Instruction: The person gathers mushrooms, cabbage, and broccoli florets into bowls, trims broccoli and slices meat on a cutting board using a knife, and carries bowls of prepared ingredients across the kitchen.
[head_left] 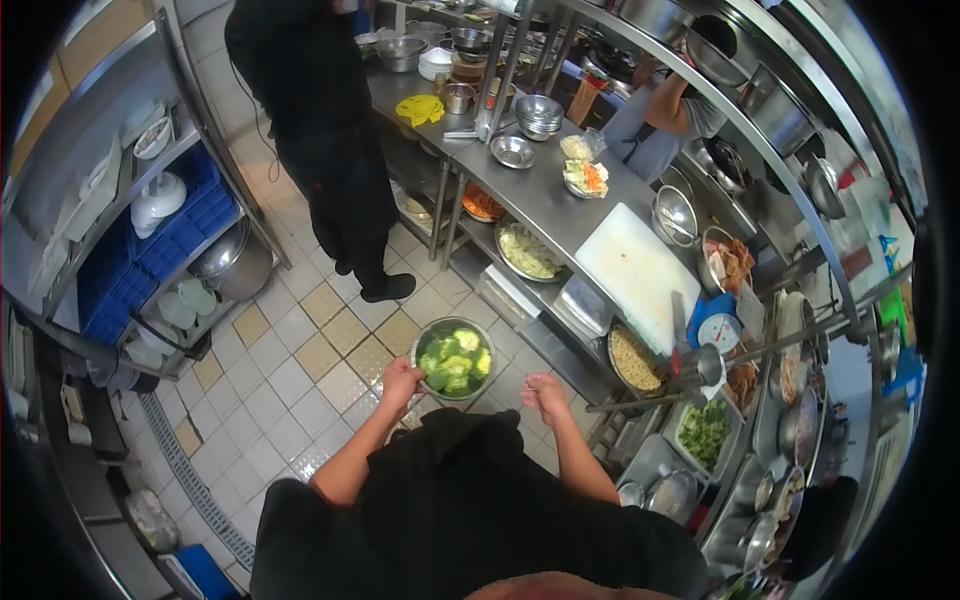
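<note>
A round metal bowl (418,345) holding green broccoli florets (455,362) is in front of my body, above the tiled floor. My left hand (402,381) grips its left rim, with the thumb and fingers closed on the edge. To the right of the bowl, apart from it, my right hand (545,395) hangs in the air with loosely curled fingers and the thumb apart. Nothing shows in that hand. The bowl's underside is hidden.
Right of me runs a steel counter (545,215) with a white cutting board (632,265), a blue scale (716,328) and food bowls. A person in black (320,130) stands ahead. Shelves with blue crates (180,220) line the left.
</note>
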